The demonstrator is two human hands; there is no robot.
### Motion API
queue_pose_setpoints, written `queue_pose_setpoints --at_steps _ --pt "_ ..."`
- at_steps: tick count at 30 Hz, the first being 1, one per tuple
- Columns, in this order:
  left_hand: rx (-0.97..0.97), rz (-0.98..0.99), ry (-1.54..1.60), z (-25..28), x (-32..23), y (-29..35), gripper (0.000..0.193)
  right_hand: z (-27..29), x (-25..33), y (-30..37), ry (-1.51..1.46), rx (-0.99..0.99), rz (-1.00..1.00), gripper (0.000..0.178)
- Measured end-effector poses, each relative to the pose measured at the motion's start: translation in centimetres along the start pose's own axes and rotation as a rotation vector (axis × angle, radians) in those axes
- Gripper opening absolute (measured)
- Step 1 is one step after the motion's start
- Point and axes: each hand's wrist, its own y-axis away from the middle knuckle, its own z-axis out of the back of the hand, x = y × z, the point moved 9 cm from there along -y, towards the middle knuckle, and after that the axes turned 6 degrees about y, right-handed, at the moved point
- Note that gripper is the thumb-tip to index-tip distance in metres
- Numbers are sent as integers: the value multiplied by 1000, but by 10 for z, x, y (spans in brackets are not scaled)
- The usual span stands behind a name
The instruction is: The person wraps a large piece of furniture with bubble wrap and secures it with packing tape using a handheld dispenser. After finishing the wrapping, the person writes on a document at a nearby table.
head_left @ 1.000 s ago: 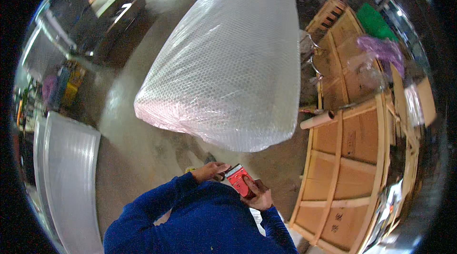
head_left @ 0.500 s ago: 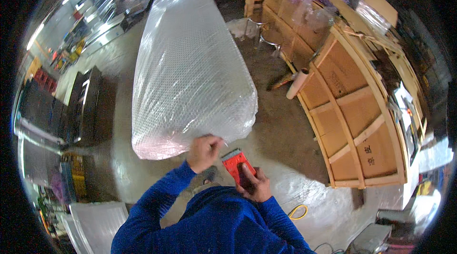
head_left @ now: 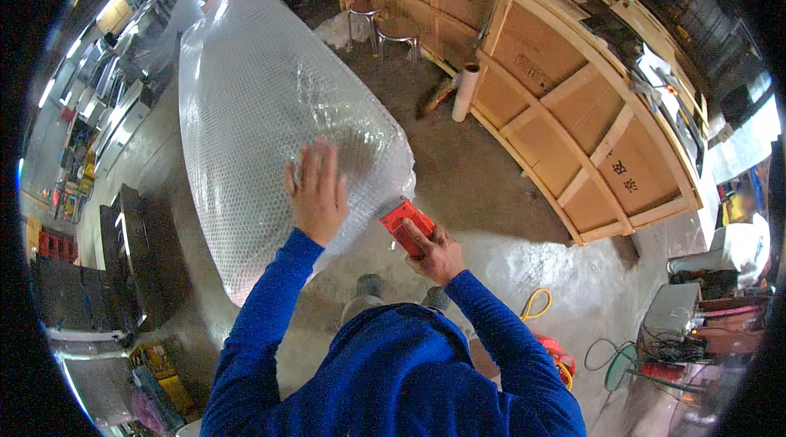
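Note:
A long, bulky load wrapped in clear bubble wrap (head_left: 254, 110) stretches away in front of me. My left hand (head_left: 318, 195) lies flat over its near right part, fingers out and holding nothing. To the right of it, my right hand (head_left: 435, 253) grips a red tape dispenser (head_left: 407, 224) with a metal edge at its front. That front edge is close to the wrapped load's near right corner; whether they touch I cannot tell. What lies inside the wrap is blurred by the film.
Large wooden crate panels (head_left: 565, 126) stand on the right. A roll of film (head_left: 466, 92) leans against them, near two round stools (head_left: 399, 28). A yellow hose (head_left: 536, 304) lies on the floor. Dark cabinets (head_left: 135, 249) stand left. Another person (head_left: 729, 241) is at the far right.
My left hand has gone from closed near the wrap's front edge to flat on the wrap, further forward. The tape dispenser has moved up to the wrapped load's corner. My view has turned right.

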Motion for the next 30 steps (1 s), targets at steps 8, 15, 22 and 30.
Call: queue_pose_setpoints --at_steps 8,15,22,30 --pt "363 -628 -487 -123 -62 100 64 -47 -49 14 164 245 -154 85" --pt "451 -836 -729 -208 -74 127 63 -72 -61 8 220 342 -256 86" --pt "713 -1003 -993 -257 -67 148 62 -132 -42 -29 477 625 -296 38" --pt "1061 -183 424 -273 -70 170 53 -77 -65 106 63 409 -493 51"
